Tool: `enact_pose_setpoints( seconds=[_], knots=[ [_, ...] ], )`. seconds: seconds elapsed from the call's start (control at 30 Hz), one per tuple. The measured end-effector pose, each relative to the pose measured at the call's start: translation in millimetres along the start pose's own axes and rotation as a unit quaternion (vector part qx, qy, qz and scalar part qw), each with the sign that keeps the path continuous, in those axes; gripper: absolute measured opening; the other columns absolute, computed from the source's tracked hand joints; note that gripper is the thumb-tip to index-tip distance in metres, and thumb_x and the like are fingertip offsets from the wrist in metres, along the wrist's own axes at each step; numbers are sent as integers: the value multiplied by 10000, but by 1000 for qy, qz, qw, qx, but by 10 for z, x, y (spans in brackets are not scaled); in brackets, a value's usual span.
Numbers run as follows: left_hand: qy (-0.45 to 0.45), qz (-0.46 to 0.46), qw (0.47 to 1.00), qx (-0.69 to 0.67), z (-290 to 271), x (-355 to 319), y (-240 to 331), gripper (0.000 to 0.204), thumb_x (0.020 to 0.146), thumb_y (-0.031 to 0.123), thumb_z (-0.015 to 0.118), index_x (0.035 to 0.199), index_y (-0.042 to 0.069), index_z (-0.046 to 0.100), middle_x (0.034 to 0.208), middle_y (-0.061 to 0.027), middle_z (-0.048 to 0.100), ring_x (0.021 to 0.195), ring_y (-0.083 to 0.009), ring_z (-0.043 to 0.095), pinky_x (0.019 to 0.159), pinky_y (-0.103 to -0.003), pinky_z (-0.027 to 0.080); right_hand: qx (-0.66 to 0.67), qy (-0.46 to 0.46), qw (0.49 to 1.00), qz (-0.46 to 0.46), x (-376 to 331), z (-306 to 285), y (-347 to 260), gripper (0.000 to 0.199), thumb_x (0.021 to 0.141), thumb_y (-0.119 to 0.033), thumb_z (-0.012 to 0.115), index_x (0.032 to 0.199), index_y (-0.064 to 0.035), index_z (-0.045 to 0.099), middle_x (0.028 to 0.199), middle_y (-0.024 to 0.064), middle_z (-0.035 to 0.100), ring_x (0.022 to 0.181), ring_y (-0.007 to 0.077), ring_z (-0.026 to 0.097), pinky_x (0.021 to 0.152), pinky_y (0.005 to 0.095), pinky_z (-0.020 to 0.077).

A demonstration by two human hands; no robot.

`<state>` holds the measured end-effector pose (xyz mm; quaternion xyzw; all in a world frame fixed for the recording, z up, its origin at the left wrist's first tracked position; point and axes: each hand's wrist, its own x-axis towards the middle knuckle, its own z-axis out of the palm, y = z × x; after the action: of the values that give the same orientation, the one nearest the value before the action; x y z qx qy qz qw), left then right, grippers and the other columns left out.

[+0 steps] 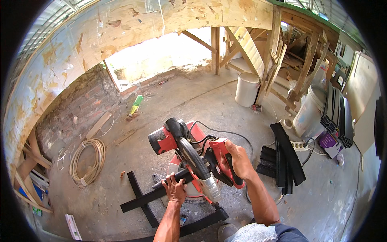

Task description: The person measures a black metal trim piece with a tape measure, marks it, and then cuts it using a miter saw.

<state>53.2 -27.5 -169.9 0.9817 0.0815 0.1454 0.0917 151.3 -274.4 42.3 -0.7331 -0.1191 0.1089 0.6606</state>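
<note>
A red and black miter saw (193, 155) stands on the concrete floor before me, its head tilted over the base. My right hand (237, 158) is wrapped round the saw's red and black handle (222, 155). With fingers curled over it, my left hand (175, 189) holds a black bar (143, 200) on the saw's base, left of the blade guard (193, 158). The bar's far end runs under the saw head, where the head hides it. Beneath its left part lies a crossing black strip (135, 184). A longer black strip (201, 222) lies nearer my feet.
Several black strips (287, 153) lie at right, beside a power strip (299, 146). A cable (238, 133) loops behind the saw. Coiled hose (86, 161) and a green bottle (137, 104) are at left. Buckets (246, 90) stand farther off, near wooden supports (269, 56).
</note>
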Motion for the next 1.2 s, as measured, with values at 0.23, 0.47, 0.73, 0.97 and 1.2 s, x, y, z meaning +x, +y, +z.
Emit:
enact_pose_setpoints(
  seconds=[0.23, 0.47, 0.73, 0.97, 1.2],
  knots=[
    [-22, -5, 1000, 10, -16, 11, 19, 293, 765, 305, 784, 1039, 209, 739, 1334, -148, 448, 1324, -352, 347, 1110, -646, 177, 0, 1, 1000, 6, -9, -5, -15, 663, 1002, -656, 385, 867, -43, 601, 659, 13, 570, 529, 85, 519, 492, 271, 407],
    [-9, -5, 1000, 8, -20, -8, -26, 298, 762, 308, 785, 1040, 209, 739, 1332, -146, 449, 1325, -343, 350, 1109, -642, 187, 14, -8, 1000, 3, 6, 9, 83, 670, 1011, -642, 380, 908, -24, 617, 666, 20, 574, 536, 87, 524, 491, 268, 407],
    [-3, 1, 1000, -6, -11, -2, -17, 308, 744, 264, 785, 1046, 211, 752, 1326, -147, 448, 1318, -345, 359, 1118, -653, 177, 7, 1, 1000, 5, -18, 22, 83, 698, 1008, -655, 367, 900, -16, 628, 663, 31, 591, 548, 95, 542, 504, 268, 426],
    [1, 2, 1000, -7, 1, 13, 16, 315, 735, 261, 788, 1044, 211, 752, 1317, -146, 445, 1309, -348, 361, 1117, -655, 188, -27, 11, 1000, 0, -33, -17, 104, 731, 1007, -668, 336, 861, -15, 628, 641, 37, 583, 557, 115, 558, 520, 279, 448],
    [-8, -1, 1000, -2, -4, 13, 2, 332, 728, 252, 788, 1054, 206, 748, 1317, -149, 447, 1311, -344, 357, 1111, -650, 186, -18, 18, 1000, -2, -49, 19, 60, 747, 993, -691, 337, 867, -14, 628, 652, 48, 576, 549, 125, 550, 524, 283, 454]
  ],
)
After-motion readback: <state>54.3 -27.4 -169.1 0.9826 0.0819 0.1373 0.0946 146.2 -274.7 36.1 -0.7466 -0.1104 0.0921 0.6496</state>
